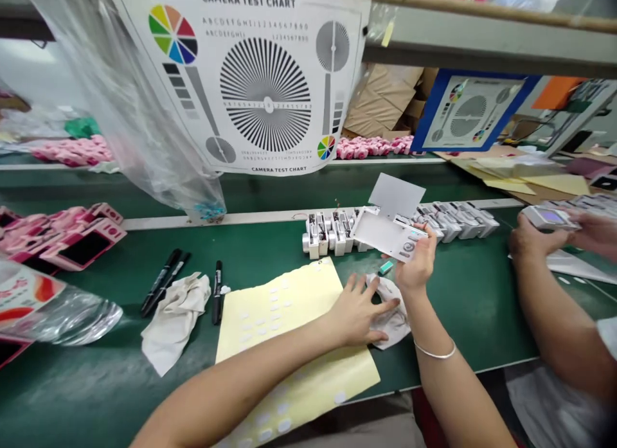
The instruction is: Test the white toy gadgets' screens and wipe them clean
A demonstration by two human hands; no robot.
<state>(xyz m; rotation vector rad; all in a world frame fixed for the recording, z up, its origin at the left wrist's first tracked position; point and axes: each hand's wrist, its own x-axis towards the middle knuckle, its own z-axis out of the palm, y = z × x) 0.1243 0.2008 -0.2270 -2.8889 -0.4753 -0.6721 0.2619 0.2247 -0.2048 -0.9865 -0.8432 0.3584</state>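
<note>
The green tabletop is running right across the scene, and it is carrying nearly all the action! The yellow sheet is lying aslant on it, small pale labels dotting its face, its right edge passing under the left hand. Beyond, a row of pale camera units is standing along the far side, while over on the right a co-worker's hand is holding a separate device, well apart from all this.

And the white casing, that's the one we're watching! It is hanging above the tabletop in front of the row, the right hand gripping its button end, fingers closed on the edge. Its long axis is sloping from upper left down to that grip at lower right. From the left hand, the casing is sitting farther away and a little to the right, well clear; the right hand is plainly the nearer one. The left is splaying its fingers wide, palm down over the white cloth; whether it is pressing, I cannot tell.

A thin grey panel is jutting up from the casing's far edge, and, smallest of all, a little green block is lying just beyond the cloth, between the two hands
</note>
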